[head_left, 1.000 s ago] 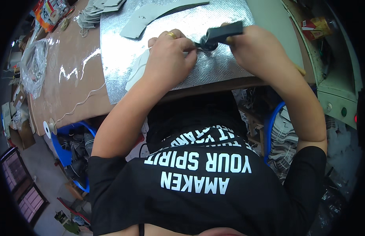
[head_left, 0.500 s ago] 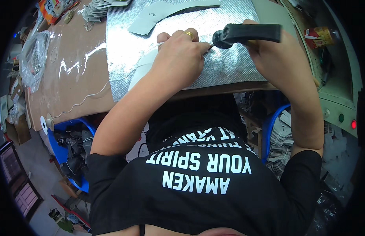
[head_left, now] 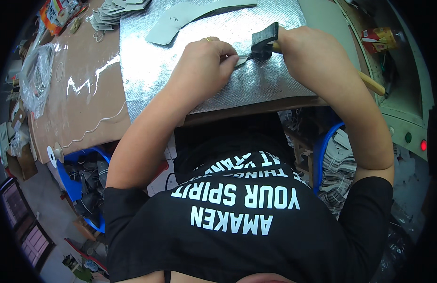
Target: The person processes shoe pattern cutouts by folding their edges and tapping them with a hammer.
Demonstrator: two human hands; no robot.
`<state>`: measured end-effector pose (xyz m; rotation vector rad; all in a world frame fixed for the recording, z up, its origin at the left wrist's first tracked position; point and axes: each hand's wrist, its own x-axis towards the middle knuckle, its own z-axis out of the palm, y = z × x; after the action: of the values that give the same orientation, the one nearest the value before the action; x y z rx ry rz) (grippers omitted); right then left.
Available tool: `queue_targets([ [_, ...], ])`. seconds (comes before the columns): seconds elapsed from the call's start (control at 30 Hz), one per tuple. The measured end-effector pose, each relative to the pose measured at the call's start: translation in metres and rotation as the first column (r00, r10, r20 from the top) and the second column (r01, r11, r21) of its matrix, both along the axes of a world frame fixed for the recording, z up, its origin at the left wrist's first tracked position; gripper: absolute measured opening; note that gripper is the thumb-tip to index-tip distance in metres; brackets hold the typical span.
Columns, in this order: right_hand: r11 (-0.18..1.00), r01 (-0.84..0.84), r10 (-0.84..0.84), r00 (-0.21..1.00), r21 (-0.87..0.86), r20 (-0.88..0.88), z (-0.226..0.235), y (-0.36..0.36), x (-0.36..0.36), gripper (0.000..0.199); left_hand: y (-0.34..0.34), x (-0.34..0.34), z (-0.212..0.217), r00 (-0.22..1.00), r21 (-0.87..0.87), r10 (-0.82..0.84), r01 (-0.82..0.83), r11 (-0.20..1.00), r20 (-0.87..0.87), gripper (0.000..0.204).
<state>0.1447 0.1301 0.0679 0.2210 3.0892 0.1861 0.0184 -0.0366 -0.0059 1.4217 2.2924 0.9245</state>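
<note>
My left hand [head_left: 204,66] is closed over the silvery textured sheet [head_left: 157,70], thumb and fingers pinching a thin pale strip [head_left: 242,61] with a dark edge. Most of that strip is hidden behind the hand. My right hand [head_left: 305,52] grips a hammer [head_left: 264,43] by its wooden handle, whose end sticks out past the forearm. The black hammer head is right beside the tip of the strip; whether they touch, I cannot tell. Beyond my left hand, a curved pale grey cut piece [head_left: 173,22] lies flat on the sheet.
Stacked pale pieces [head_left: 110,14] and a clear plastic bag [head_left: 37,80] lie on the brown table [head_left: 86,94]. White thread runs from a spool [head_left: 56,153] at the left edge. Blue bins [head_left: 324,146] flank me. A bottle with an orange label [head_left: 381,39] lies at right.
The hammer head has turned from lying sideways to more upright. My left hand has shifted left and turned, exposing the strip's tip. The pale piece beside my left forearm no longer shows.
</note>
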Motion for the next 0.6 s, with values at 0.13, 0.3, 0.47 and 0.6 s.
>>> queue_targets([
  [0.13,0.999,-0.025,0.024,0.999,0.022,0.047,0.002,-0.002,-0.002,0.015,-0.005,-0.002,0.001,0.996,-0.010,-0.023,0.022,1.000,-0.082,0.013],
  [0.3,0.999,-0.041,0.039,0.998,0.033,0.040,0.000,0.000,-0.003,0.015,-0.011,0.001,-0.006,0.974,0.045,-0.088,0.099,0.994,-0.208,0.012],
  [0.47,0.999,-0.031,0.030,0.999,0.027,0.033,0.002,-0.002,-0.002,0.015,-0.013,0.001,-0.002,0.881,0.112,-0.135,0.207,0.972,-0.454,0.013],
  [0.6,0.999,0.049,-0.049,0.999,-0.001,0.013,-0.009,0.004,0.010,0.016,-0.001,0.011,-0.012,0.962,0.129,-0.038,0.075,0.989,-0.272,0.013],
])
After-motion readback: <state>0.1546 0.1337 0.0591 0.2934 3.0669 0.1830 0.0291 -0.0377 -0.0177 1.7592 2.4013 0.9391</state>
